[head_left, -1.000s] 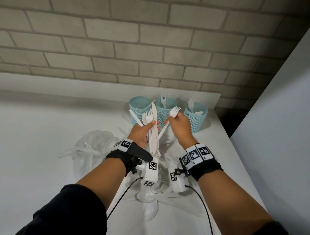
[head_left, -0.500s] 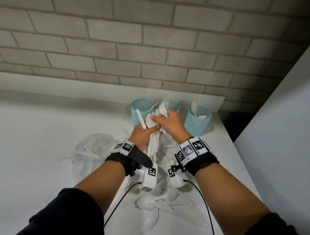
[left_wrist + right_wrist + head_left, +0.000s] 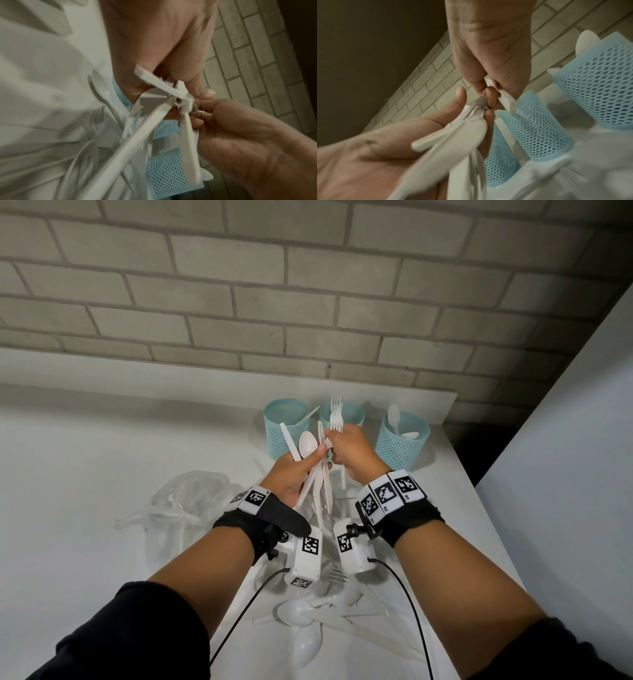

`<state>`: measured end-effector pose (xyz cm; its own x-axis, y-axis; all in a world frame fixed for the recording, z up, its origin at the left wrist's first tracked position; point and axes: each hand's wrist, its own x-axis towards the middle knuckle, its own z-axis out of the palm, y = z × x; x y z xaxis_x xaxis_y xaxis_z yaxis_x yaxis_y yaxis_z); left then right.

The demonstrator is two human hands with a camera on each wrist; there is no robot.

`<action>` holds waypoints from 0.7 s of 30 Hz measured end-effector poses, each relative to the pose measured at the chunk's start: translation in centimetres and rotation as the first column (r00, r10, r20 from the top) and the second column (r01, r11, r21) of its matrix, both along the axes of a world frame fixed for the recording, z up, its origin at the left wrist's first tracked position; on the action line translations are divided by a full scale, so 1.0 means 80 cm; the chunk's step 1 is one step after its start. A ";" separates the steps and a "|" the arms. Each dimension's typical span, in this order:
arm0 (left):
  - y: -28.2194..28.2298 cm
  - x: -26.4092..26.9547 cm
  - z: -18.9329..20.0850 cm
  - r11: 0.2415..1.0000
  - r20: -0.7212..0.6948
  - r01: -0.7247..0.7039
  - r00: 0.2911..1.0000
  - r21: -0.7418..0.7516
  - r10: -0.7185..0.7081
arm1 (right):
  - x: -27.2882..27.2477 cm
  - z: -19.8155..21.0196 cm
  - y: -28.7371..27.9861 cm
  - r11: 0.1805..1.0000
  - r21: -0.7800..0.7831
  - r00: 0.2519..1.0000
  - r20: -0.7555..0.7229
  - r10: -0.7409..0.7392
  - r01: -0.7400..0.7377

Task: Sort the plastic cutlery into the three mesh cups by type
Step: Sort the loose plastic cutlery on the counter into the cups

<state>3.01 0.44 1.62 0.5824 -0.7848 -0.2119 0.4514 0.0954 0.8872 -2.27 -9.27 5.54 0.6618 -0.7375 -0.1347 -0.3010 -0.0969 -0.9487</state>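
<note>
- Lying nearest on the white table point(image 3: 85, 474) is a loose heap of cutlery point(image 3: 308, 614): spoons, a fork and knives, crossed over one another between the two forearms.
- To the left of the heap sits a crumpled clear plastic bag point(image 3: 185, 501).
- Above the heap, the left hand point(image 3: 291, 477) grips a bundle point(image 3: 317, 474) of white pieces, thumb pressed across it; a spoon bowl and a knife stick up from the fist.
- Touching that bundle, the right hand point(image 3: 352, 453) pinches a fork point(image 3: 336, 419) by its handle between thumb and fingers, tines pointing up, in front of the middle cup.
- Behind the hands stand three pale blue mesh cups in a row by the table's far edge.
- Left cup point(image 3: 286, 433): one white piece leans against its right rim; I cannot tell its type.
- Middle cup point(image 3: 352, 412): a fork stands in it, tines up.
- Right cup point(image 3: 402, 443): two spoons, one upright and one leaning low on the rim.
- Farthest back rises a grey brick wall point(image 3: 308, 285).
</note>
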 end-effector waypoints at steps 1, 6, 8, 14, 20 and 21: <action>-0.001 0.001 0.001 1.000 0.000 -0.006 1.000 0.009 0.006 | 0.000 0.002 -0.001 1.000 -0.002 1.000 -0.003 0.020 -0.020; -0.003 0.003 0.008 0.999 -0.013 -0.050 0.999 0.000 0.050 | 0.004 0.035 -0.020 0.995 0.097 0.996 0.085 -0.011 0.003; -0.005 0.001 0.011 0.999 -0.048 -0.042 0.998 -0.031 0.040 | 0.005 0.049 -0.027 0.993 0.115 0.993 0.118 0.016 -0.029; -0.016 0.000 0.010 0.997 -0.137 -0.054 0.990 -0.061 0.045 | 0.017 0.056 -0.026 0.976 0.188 0.985 0.154 0.083 -0.112; -0.015 0.008 0.003 0.988 -0.158 -0.153 0.976 -0.018 0.148 | 0.028 0.056 -0.065 0.968 0.125 0.834 0.490 -0.252 0.219; -0.013 0.009 0.004 0.988 -0.157 -0.152 0.977 -0.021 0.146 | 0.029 0.058 -0.076 0.946 0.125 0.751 0.581 -0.314 0.299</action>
<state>3.75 -0.58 1.93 0.6555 -0.6998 -0.2840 0.5615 0.2002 0.8029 0.09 -15.33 10.16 0.3554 -0.9163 0.1843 0.3035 -0.0734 -0.9500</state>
